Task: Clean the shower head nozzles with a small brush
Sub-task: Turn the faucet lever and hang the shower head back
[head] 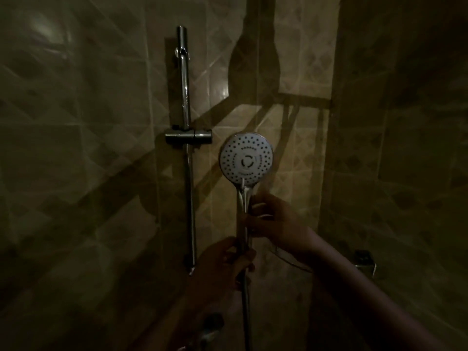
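Observation:
The round white shower head (pixel 246 158) faces me, its dark nozzles in rings around a central dial. It is off the wall bracket and held upright in front of the tiled wall. My right hand (pixel 274 219) grips the chrome handle just below the head. My left hand (pixel 225 262) is closed around the lower handle where the hose (pixel 246 312) hangs down. No brush shows in this dim view.
A chrome slide rail (pixel 186 122) runs up the wall left of the shower head, with its empty holder bracket (pixel 188 137). A metal fitting (pixel 364 262) sits on the wall at the right. Something metallic glints at the bottom (pixel 210 330).

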Motion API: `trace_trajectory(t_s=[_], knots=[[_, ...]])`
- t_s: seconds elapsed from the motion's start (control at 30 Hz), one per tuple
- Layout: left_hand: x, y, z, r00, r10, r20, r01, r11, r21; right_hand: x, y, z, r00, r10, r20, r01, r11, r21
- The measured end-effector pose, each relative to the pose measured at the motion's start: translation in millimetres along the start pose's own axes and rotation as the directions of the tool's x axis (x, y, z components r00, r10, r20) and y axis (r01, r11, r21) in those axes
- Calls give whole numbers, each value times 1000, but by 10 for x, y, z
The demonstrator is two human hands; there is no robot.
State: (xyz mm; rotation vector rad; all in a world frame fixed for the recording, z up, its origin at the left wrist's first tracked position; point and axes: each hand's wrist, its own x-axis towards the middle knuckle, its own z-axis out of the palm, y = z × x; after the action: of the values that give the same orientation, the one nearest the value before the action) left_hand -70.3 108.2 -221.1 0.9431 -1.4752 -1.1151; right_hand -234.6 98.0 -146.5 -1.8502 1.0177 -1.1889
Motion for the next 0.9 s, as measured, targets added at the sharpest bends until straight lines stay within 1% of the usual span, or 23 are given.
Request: trace_trajectory(t_s=[0.1,0.17,0.23,0.3,0.4,0.5,0.63,0.67,0.7,0.77,0.8,0.83,0.9], knots=[[146,190,-105,1000,25,-18,-24,999,49,155,-183,36,992,-107,-64,93,976,-197],[236,340,-154,998,51,-21,-49,995,89,257,-343,55,979,-182,-94,151,951,-271],[322,516,-186,996,87,-13,-85,989,117,387,-498,45,971,-206,-124,164,945,-284],[404,682,-220,991,130,-38,-121,976,182,549,-622,27,961,-226,-162,167,935,-314],[579,915,-294,981,184,-66,-160,950,269,739,-818,-1,954,-239,-179,186,945,-269],[765,1118,-376,978,190,-85,-157,941,298,864,-1048,-8,939,-272,-210,217,943,-253],[1011,1375,-451,956,256,-140,-196,919,342,1148,-1314,-47,910,-322,-260,234,919,-318],[1073,1436,-484,948,290,-131,-221,897,383,1224,-1373,-67,907,-328,-263,244,921,-305],[1107,1517,-523,936,335,-112,-249,851,463,1296,-1432,-82,906,-330,-266,253,924,-286],[1170,1638,-643,896,439,-68,-277,671,687,1430,-1549,-111,902,-329,-280,257,930,-262],[1201,1678,-713,877,477,-54,-277,594,755,1510,-1603,-123,896,-332,-295,255,928,-272],[1225,1704,-782,867,496,-38,-276,543,793,1589,-1651,-132,883,-342,-320,251,923,-293],[1283,1709,-944,863,504,-16,-231,423,876,1746,-1735,-141,854,-359,-377,245,916,-317]])
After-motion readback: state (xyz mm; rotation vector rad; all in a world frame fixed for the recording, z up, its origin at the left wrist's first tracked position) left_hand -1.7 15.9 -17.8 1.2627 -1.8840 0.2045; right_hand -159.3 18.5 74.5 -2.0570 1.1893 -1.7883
